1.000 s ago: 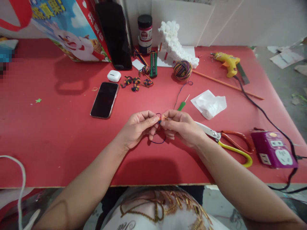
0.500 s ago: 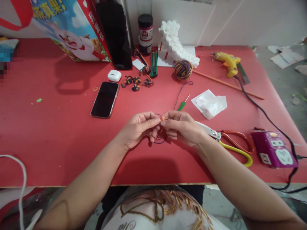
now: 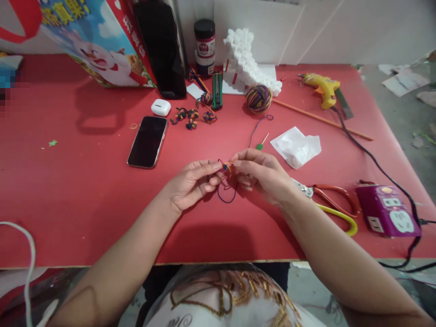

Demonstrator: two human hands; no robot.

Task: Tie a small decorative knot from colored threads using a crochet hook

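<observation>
Between thumb and forefinger, my left hand [image 3: 195,181] pinches a small knotted piece of multicoloured yarn [image 3: 225,168]. Purple loops of it dangle below the fingers. My right hand [image 3: 257,170] is closed on an orange stretch of the same yarn, just right of the knot. Behind my right hand, a purple strand leads up to the ball of yarn [image 3: 259,99]. A green-handled tool with a thin metal tip [image 3: 260,146] lies partly hidden beyond that hand. Several small knotted yarn pieces [image 3: 191,114] lie further back.
A phone [image 3: 147,141] and a white earbud case [image 3: 161,107] lie to the left. Pliers with red and yellow handles [image 3: 335,202], a purple power adapter [image 3: 388,211], crumpled white paper [image 3: 296,147] and a yellow glue gun [image 3: 322,88] are on the right. A green cutter [image 3: 217,91] lies behind.
My right hand has moved slightly up and away from my left, drawing the orange strand out. The small knot now shows between the hands.
</observation>
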